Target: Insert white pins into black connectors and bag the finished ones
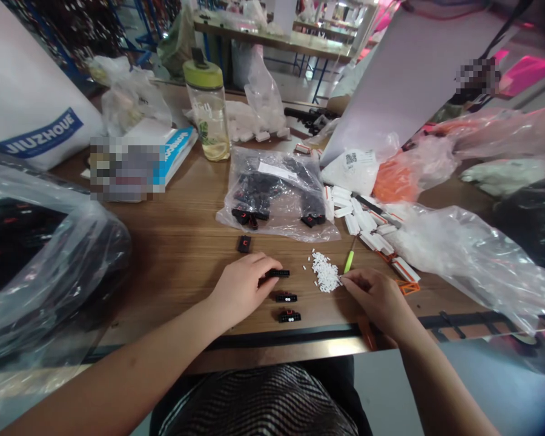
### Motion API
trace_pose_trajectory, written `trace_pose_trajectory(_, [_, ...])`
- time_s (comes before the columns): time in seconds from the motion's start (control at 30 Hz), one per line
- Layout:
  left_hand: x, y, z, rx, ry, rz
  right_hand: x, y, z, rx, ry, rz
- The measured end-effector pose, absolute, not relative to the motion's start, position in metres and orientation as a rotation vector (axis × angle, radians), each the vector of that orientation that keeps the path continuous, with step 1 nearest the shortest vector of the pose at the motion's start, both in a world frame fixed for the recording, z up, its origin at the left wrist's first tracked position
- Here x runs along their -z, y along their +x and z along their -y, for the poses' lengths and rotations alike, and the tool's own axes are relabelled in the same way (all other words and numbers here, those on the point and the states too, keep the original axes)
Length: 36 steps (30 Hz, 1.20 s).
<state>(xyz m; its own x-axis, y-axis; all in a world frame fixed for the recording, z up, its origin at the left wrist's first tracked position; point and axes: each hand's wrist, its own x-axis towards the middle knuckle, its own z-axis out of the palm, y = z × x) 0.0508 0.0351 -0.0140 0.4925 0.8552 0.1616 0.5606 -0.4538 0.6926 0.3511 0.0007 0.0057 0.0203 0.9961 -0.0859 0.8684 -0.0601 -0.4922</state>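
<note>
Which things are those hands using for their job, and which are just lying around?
Seemingly part of the job:
black connector, held in the left hand
small white pieces, beside the right hand
two black connectors with white dots

Probably just lying about:
bottle with a green lid
white JIUZHOUE bag

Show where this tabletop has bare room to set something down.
Bare wood lies between the clear bag at far left and the left hand, reaching back toward the bottle. A narrow gap separates the white bits from the two front connectors. Crowded: beyond the right hand, white pieces and plastic bags.
</note>
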Motion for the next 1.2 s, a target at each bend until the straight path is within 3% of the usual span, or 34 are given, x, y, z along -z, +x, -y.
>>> trace_pose_trajectory(0.3, [0.014,0.052,-0.032,-0.674,2.182,-1.178,-0.002,0.368,-0.001,-0.625,-1.988,1.849])
trace_pose_trajectory(0.7, [0.013,0.054,-0.031,-0.687,2.184,-1.170,-0.004,0.340,0.008,-0.165,-2.239,1.874])
trace_pose_trajectory(1.03, [0.015,0.056,-0.028,-0.714,2.195,-1.165,-0.001,0.355,-0.007,-0.545,-2.150,1.754])
trace_pose_trajectory(1.2, [0.014,0.056,-0.027,-0.725,2.203,-1.168,-0.003,0.351,-0.007,-0.405,-2.153,1.855])
